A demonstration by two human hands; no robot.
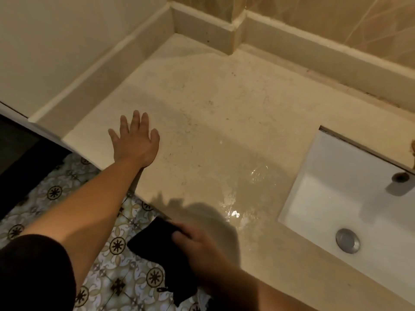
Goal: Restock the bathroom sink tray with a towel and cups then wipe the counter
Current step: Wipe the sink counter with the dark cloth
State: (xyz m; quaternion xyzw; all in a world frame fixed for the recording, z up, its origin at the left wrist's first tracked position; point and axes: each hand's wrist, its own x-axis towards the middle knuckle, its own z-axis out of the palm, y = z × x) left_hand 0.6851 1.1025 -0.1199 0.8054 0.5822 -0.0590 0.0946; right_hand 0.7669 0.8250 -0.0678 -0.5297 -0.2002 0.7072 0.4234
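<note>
Black cloth point(161, 248) bunched in my right hand point(199, 250) at the bench point(224, 113) front edge; left hand point(134, 140) lies flat, fingers spread. Wiping step, I judge: next, sweep through the puddle point(247, 187) beside the sink point(336, 198).

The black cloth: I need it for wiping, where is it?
In the head view, the black cloth is low centre, gripped by the right hand at the counter's front edge.

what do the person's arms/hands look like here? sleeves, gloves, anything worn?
Both hands are bare: no gloves, rings or watch visible on the left hand or the right hand. Both forearms are uncovered. A dark, short sleeve covers the left upper arm; the right sleeve is out of frame.
</note>
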